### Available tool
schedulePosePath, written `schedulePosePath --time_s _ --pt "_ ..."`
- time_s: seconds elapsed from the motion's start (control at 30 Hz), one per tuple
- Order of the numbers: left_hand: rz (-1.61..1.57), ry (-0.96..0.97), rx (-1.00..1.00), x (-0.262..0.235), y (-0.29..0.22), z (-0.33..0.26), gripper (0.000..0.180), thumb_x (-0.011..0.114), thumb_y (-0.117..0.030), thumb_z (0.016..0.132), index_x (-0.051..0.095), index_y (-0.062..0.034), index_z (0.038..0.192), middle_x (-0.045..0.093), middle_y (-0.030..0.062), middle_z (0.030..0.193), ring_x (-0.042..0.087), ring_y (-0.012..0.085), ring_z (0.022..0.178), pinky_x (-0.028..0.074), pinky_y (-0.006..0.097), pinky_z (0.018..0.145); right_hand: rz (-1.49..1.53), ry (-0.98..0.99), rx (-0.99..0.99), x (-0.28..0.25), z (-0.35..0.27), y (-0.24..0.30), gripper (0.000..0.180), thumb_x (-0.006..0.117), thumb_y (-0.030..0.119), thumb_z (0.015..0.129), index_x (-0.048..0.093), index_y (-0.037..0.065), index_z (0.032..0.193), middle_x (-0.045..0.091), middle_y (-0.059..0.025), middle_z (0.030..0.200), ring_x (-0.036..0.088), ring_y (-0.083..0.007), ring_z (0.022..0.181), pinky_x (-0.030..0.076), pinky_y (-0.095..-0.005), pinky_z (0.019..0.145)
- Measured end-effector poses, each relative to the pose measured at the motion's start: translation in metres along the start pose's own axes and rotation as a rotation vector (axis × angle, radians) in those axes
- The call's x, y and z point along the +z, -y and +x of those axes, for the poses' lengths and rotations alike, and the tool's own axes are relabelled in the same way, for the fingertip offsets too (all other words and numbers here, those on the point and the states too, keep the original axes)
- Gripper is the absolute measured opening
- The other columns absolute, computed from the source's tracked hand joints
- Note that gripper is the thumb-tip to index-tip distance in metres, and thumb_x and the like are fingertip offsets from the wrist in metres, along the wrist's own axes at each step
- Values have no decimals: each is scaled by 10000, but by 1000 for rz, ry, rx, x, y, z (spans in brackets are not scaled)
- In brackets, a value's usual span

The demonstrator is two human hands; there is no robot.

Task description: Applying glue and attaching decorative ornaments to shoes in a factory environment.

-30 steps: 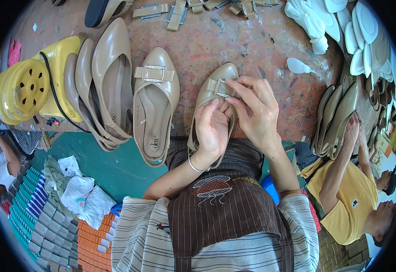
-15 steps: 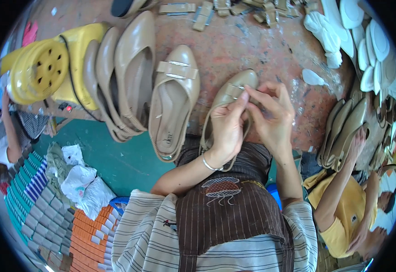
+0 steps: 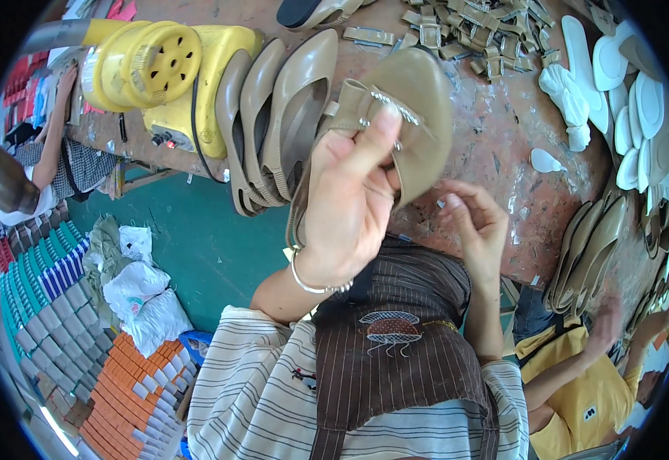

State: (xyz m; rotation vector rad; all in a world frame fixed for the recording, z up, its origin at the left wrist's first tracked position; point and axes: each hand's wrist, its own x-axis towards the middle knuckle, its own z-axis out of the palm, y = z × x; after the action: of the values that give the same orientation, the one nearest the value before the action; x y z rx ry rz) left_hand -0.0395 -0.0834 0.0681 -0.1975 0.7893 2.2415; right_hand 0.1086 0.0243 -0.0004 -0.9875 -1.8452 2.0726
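Lifted close to the camera is a beige slingback shoe [image 3: 430, 165] with a bow and a row of glittering stones across its pointed toe. My left hand [image 3: 350, 203] is closed on it, with the thumb pressed on the bow [image 3: 347, 103]. The heel strap runs down behind my wrist, partly hidden. To the right and lower, apart from the shoe, my right hand [image 3: 476, 222] pinches a tiny pale scrap [image 3: 440, 204] between its fingertips. Several beige slingbacks [image 3: 292, 107] stand on edge in a row left of the held shoe.
A yellow blower-like machine [image 3: 212, 92] stands at the left of the worn table [image 3: 503, 172]. Loose bows [image 3: 495, 38] are heaped at the back. White shoe-shaped pieces [image 3: 614, 61] and more slingbacks [image 3: 583, 261] lie right. A person in yellow [image 3: 580, 383] works nearby at right.
My left hand has raised the shoe toward the camera. My right hand has come off the bow and moved slightly down. The view has shifted, and the other bowed shoe on the table no longer shows.
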Motion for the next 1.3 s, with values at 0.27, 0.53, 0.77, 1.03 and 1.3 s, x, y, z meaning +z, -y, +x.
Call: schedulePosePath --time_s 0.27,0.53,0.77,1.03,1.3 --pt "14 55 105 53 -21 -9 170 595 -116 934 602 8 1051 663 83 974 654 146 886 558 299 786 4 11 -6 2 10 4 185 574 72 931 651 -19 1071 647 -42 856 581 -73 703 481 -209 627" --pt "317 -263 -135 -61 2 -1 267 619 -124 917 555 37 1120 609 88 1068 609 168 963 495 281 901 34 77 56 16 6 -4 194 558 100 946 648 -6 1082 636 -33 819 594 -73 678 493 -214 599" --pt "2450 -336 890 -60 -65 -4 689 759 -216 746 435 -92 1340 570 216 1025 591 412 881 510 435 759 -131 382 62 55 -7 -23 630 563 249 950 250 -58 1402 642 -222 989 682 -270 815 548 -361 690" --pt "2181 -512 496 -107 -74 4 945 771 -137 687 264 -186 1483 552 307 1162 593 463 979 496 456 845 -21 426 81 77 -19 -14 906 594 281 931 -77 -20 1460 479 -342 1205 610 -391 1030 561 -427 786" --pt "1768 -625 1364 -36 -101 -31 769 726 -40 787 321 9 1440 382 158 1457 442 257 1268 310 365 1092 -80 275 -62 121 9 -20 855 596 245 928 -9 24 1491 561 -257 1113 654 -283 914 544 -370 778"
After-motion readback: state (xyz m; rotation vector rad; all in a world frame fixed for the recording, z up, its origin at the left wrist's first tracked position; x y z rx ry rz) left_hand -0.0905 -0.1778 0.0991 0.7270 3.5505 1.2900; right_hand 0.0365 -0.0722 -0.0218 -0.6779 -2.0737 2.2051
